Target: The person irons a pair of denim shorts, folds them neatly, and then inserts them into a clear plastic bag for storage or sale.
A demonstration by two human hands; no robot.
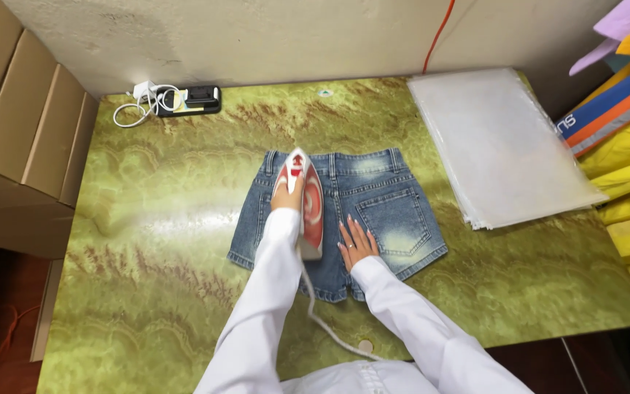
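While the left hand (286,195) grips the red-white iron (306,201) on denim shorts (388,208), the right hand (356,244) presses flat beside it, fingers (350,228) spread, on the green surface (147,241).

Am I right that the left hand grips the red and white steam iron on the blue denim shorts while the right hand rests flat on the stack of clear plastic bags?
Not quite. The head view shows the right hand flat on the blue denim shorts, beside the red and white steam iron gripped by the left hand. The stack of clear plastic bags lies untouched, off to the right.
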